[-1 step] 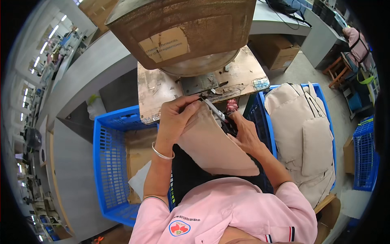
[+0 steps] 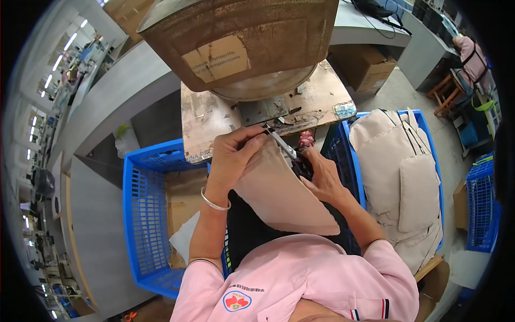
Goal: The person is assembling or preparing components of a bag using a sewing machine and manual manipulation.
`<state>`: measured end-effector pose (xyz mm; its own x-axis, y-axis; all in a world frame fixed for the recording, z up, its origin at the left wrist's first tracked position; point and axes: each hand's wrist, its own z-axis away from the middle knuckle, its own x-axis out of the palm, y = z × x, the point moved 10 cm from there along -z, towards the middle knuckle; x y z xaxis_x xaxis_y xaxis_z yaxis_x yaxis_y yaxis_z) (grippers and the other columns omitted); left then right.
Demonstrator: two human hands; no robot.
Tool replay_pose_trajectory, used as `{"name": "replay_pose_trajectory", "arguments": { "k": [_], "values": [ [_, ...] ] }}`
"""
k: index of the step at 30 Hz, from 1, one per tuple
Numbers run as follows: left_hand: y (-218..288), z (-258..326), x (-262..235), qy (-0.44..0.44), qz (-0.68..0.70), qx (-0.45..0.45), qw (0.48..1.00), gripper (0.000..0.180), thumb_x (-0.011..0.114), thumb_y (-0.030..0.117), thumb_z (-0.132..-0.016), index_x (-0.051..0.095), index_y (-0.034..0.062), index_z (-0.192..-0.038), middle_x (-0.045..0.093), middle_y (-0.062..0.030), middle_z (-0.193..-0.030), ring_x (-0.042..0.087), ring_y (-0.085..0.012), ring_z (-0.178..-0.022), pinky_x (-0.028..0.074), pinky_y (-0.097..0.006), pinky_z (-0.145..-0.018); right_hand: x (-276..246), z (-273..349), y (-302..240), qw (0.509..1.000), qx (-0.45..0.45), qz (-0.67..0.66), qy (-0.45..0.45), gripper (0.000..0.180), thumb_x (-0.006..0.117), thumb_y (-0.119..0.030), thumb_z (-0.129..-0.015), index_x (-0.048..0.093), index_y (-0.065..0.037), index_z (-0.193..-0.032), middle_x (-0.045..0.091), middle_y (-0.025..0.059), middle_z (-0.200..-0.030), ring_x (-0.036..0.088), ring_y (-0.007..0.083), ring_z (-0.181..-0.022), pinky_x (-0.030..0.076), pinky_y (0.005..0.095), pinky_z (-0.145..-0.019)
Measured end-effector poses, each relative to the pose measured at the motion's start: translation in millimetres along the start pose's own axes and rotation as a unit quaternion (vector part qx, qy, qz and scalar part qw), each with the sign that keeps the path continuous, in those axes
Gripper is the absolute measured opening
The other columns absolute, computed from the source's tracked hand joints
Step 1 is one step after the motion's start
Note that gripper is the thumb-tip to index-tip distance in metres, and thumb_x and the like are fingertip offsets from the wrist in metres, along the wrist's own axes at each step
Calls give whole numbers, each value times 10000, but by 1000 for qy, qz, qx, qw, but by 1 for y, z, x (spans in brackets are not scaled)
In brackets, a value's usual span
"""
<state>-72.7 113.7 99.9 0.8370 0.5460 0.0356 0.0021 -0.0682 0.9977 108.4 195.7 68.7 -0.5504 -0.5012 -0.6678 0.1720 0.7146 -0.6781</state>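
A curved beige fabric piece [image 2: 284,196] hangs over my lap. My left hand [image 2: 232,153] pinches its upper corner between thumb and fingers. My right hand [image 2: 325,177] is closed round the dark handles of a pair of scissors [image 2: 285,146]. Their metal blades reach up along the fabric's right edge to the fingertips of my left hand, where a small dark bit shows at the corner. Whether the blades are cutting there I cannot tell.
A worn machine table [image 2: 206,115] with scraps stands in front, beneath a large brown metal housing [image 2: 284,51]. On the left is a blue crate [image 2: 129,214] with cardboard inside. Another blue crate [image 2: 441,198] at right holds stacked beige pieces [image 2: 416,188]. A person [image 2: 472,61] sits far right.
The lower end of the fabric piece has shifted slightly down and to the left. Both hands and the scissors stay almost where they were.
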Motion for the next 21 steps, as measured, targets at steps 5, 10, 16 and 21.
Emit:
{"name": "replay_pose_trajectory", "arguments": {
  "k": [5, 10, 16, 21],
  "values": [
    [-1, -5, 4, -18, -28, 17, 999, 183, 698, 83, -902, 724, -38, -1037, 673, 11, -821, 548, -30, -729, 450, -193, -624, 13, -1, 11, 999, 25, -43, -18, 427, 732, -156, -761, 505, -14, -1094, 611, 208, -914, 607, 413, -860, 484, 439, -746],
    [34, -19, 1, 6, -225, 102, 969, 167, 702, 115, -877, 734, 11, -1003, 693, -69, -773, 630, -137, -684, 485, -265, -636, 17, 9, 38, 987, 30, -145, 54, 301, 682, -207, -854, 526, 3, -1004, 558, 116, -804, 566, 254, -720, 452, 330, -658],
    [53, -59, -12, 71, -454, 228, 858, 197, 655, 215, -871, 712, 30, -836, 683, -154, -772, 652, -350, -713, 500, -432, -638, 7, 22, 80, 943, 195, -247, 111, 228, 715, -215, -892, 583, -29, -876, 532, -28, -718, 471, 46, -651, 381, 216, -589],
    [34, -80, -16, 69, -464, 288, 835, 255, 654, 293, -834, 693, 55, -751, 621, -157, -632, 627, -377, -646, 478, -464, -589, 4, 45, 92, 944, 245, -198, 98, 277, 749, -247, -877, 577, -31, -850, 487, -39, -687, 426, 44, -630, 342, 218, -567]
  ]
}}
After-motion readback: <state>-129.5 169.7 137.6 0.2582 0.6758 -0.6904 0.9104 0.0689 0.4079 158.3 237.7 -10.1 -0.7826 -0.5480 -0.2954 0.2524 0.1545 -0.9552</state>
